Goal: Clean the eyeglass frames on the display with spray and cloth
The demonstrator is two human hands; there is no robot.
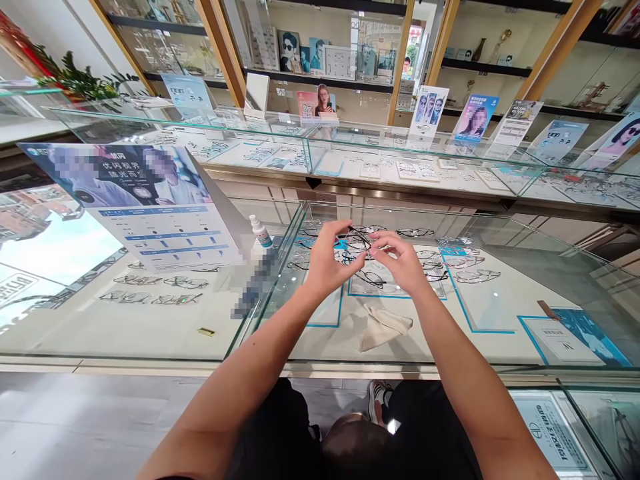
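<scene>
Glasses: a dark-rimmed pair is up between the two hands, above the glass counter.
Left hand: the fingers and thumb grasp the glasses at their left part.
Right hand: the fingertips pinch the glasses at their right end.
Frames: many more lie in rows in the case below and beyond the hands, some over blue-edged sheets.
Cloth: a pale, crumpled one lies nearer the person than the hands; whether on or under the glass, one cannot tell.
Bottle: a small white one stands left of the hands, just beside a large printed sign.
Far side: a second glass counter bears upright cards, with shelves behind.
Floor: a striped shoe shows below the counter.
</scene>
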